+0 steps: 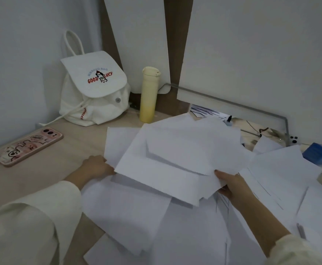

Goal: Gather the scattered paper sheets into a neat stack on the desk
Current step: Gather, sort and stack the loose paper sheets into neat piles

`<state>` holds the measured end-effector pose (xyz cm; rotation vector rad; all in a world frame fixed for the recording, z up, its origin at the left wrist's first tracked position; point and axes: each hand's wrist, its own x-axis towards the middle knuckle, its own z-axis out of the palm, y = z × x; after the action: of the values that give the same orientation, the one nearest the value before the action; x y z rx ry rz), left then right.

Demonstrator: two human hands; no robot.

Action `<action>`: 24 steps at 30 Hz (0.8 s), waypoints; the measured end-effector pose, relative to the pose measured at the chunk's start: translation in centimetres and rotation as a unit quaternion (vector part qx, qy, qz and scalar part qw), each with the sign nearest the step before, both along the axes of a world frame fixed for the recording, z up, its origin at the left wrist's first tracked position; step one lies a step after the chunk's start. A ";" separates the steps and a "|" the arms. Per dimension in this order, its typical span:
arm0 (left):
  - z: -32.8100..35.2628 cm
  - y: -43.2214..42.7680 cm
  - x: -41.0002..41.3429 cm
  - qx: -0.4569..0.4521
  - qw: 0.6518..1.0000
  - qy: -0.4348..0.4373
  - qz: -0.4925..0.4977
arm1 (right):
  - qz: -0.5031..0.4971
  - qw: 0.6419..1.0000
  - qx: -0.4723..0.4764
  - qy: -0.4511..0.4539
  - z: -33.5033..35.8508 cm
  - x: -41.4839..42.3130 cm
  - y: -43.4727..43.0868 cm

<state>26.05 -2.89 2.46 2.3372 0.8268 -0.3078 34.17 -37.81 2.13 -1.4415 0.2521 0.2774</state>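
Loose paper sheets (pixel 175 236) cover the worktop (pixel 12 178) nearest the camera. Just beyond, left hand (pixel 96 167) and right hand (pixel 231 185) each have a closed grip on opposite edges of a fanned, uneven bundle of sheets (pixel 177 159), lifted above the loose ones. Left of bundle: phone (pixel 27 147). Behind bundle: yellow bottle (pixel 148 94), white backpack (pixel 94 88).

dim, even indoor light. pale wall (pixel 22 54) behind and left of the desk (pixel 32 180), meeting it at the back edge. light wood desk top. brown panel (pixel 172 44) rising from the desk's far side, with white boards (pixel 137 35) leaning in front of it. grey metal rail (pixel 232 106) right of the panel, along the desk's back, bending down at its far right end.
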 end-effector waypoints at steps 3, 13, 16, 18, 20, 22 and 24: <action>0.6 -0.6 -0.8 -0.092 0.993 -0.080 0.007 | -0.006 1.000 0.003 -0.003 0.3 -0.8 0.0; 2.1 -0.5 -8.3 -0.355 0.892 -0.261 0.101 | 0.046 0.990 0.136 -0.013 3.6 -3.0 -4.2; 1.9 0.9 -10.7 -0.368 0.871 -0.298 0.128 | 0.084 0.988 0.128 -0.005 3.5 -4.7 -4.9; 1.7 2.3 -12.3 -0.348 0.855 -0.338 0.184 | 0.086 0.990 0.115 0.013 2.8 -5.4 -5.3; 1.6 3.9 -13.8 -0.331 0.831 -0.381 0.232 | 0.092 0.992 0.084 0.030 1.9 -6.2 -5.5; 1.8 5.3 -14.9 -0.303 0.815 -0.405 0.282 | 0.107 0.992 0.052 0.034 1.0 -6.9 -5.5; 2.3 6.0 -15.8 -0.283 0.806 -0.417 0.311 | 0.142 0.988 0.036 0.045 0.7 -7.9 -5.1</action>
<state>10.23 3.15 4.81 1.2977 0.8206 0.6418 26.30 -42.94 2.78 -1.3943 0.1074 0.5780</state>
